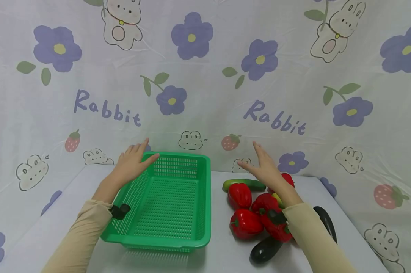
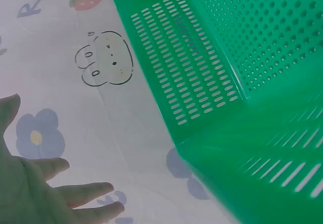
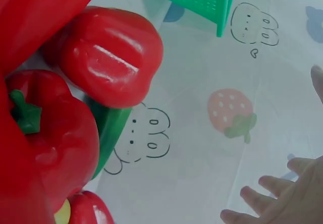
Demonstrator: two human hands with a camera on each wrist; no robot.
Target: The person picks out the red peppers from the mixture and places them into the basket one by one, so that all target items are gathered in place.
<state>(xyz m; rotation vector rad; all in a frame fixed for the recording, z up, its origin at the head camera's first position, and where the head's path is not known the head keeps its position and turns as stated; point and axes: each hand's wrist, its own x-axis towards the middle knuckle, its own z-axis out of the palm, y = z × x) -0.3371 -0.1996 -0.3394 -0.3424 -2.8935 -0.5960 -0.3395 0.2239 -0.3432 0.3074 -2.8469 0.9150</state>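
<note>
Over the white table (image 1: 226,258), head view first: both hands are up — left hand (image 1: 131,162) near the far left of the green basket (image 1: 207,204), right hand (image 1: 267,170) out past the red peppers (image 1: 245,224), fingers spread, grasping nothing. Basket's on the left, peppers right, beside a cucumber (image 1: 242,184). Left wrist view: loose fingers, perforated walls; I'd judge it light, fairly stiff, best lifted by opposite rims. Right wrist view — fingers splayed and free, glossy peppers well apart from them; probably firm, light, slippery, so cup their rounded sides.
</note>
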